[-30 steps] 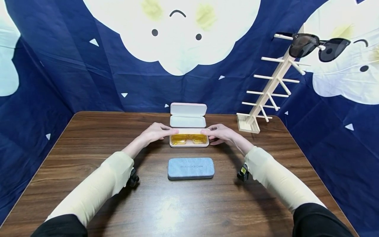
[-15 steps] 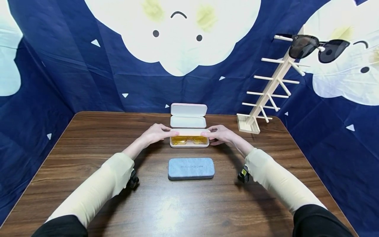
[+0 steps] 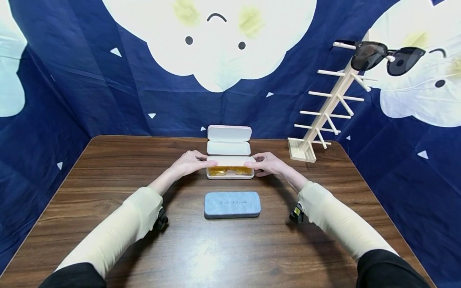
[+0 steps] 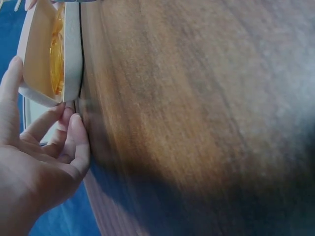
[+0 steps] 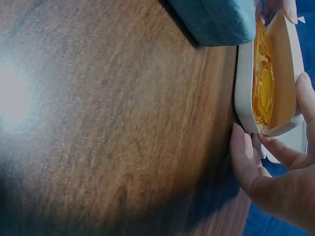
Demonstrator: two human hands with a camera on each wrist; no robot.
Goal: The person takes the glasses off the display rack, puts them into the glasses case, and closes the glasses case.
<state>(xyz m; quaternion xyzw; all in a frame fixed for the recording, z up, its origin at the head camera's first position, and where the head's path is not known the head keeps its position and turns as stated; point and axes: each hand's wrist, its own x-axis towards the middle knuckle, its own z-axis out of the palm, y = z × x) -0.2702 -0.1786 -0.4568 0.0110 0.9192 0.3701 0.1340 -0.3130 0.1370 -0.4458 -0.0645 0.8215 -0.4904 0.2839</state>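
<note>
A pale eyeglass case (image 3: 230,161) lies near the back of the table with its lid part-way down. Yellow-tinted glasses (image 3: 220,172) sit inside, their upper part hidden by the lid in the head view. My left hand (image 3: 189,162) holds the case's left end, thumb on the lid and fingers at the side by the hinge. On the opposite end, my right hand (image 3: 271,163) grips it the same way. Both wrist views show the yellow lenses (image 4: 57,64) between lid and base. Just behind stands another eyeglass case (image 3: 229,148), open, with a white inside.
Nearer the front lies a closed blue eyeglass case (image 3: 232,205). A wooden peg stand (image 3: 324,106) rises at the table's back right, with dark sunglasses (image 3: 389,58) on its top pegs. Blue cloth (image 3: 108,92) with cloud prints hangs behind the table (image 3: 137,248).
The lid of the pale case has tilted further down over the yellow glasses, covering more of them. Both hands stay at its ends, moving only slightly with the lid.
</note>
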